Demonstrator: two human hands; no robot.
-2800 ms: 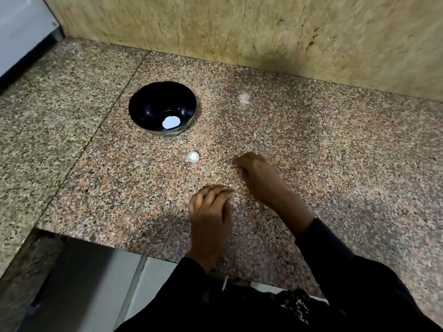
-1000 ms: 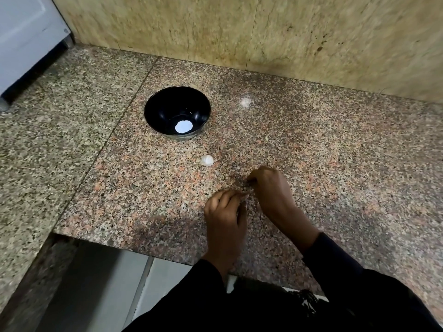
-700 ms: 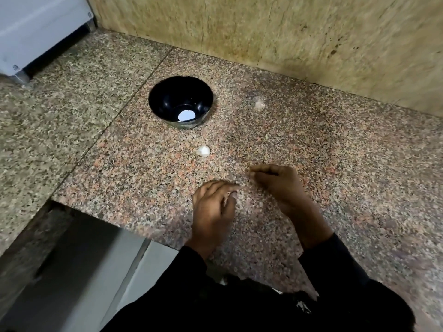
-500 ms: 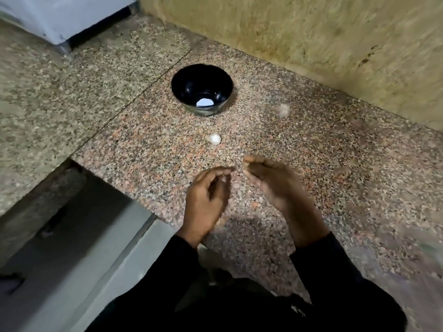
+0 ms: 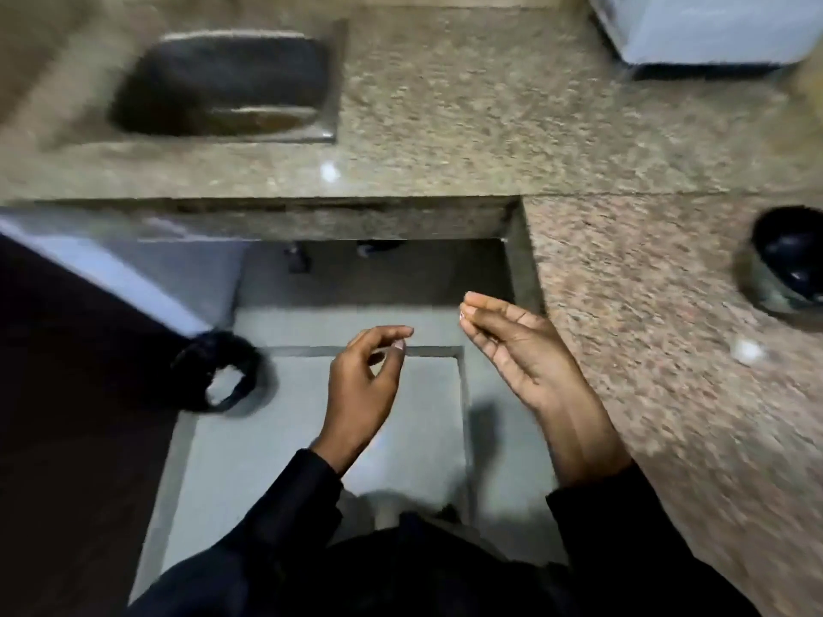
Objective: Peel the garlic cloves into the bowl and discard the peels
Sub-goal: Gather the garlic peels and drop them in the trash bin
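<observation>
Both hands have left the desk [image 5: 623,394] since half a second ago, when they hovered over the granite just in front of the garlic clove; the view has swung left with them, so the bowl [image 5: 788,269] and the clove [image 5: 748,350] now sit at the far right edge and the floor [image 5: 401,438] lies under the hands. The left hand [image 5: 360,385] has thumb and forefinger drawn together as if pinching something thin, and the right hand [image 5: 521,349] has its fingertips gathered the same way, a pale fleck showing at the tips; whether either really holds peel I cannot tell, since the frame is blurred. The two hands are apart, neither touching the other. A black bag-lined bin [image 5: 218,371] stands on the floor to the left, well clear of both hands, and a sink [image 5: 222,82] is set in the counter beyond. My guess is that the peels are being carried off for discarding. The main risk is that papery skin is light and clings or drifts: released here, short of the bin, it would land on the floor. Loose scraps could also slip from a weak pinch on the way. The unpeeled clove sits alone near the bowl, away from the desk edge, so it looks safe unless brushed on the return.
</observation>
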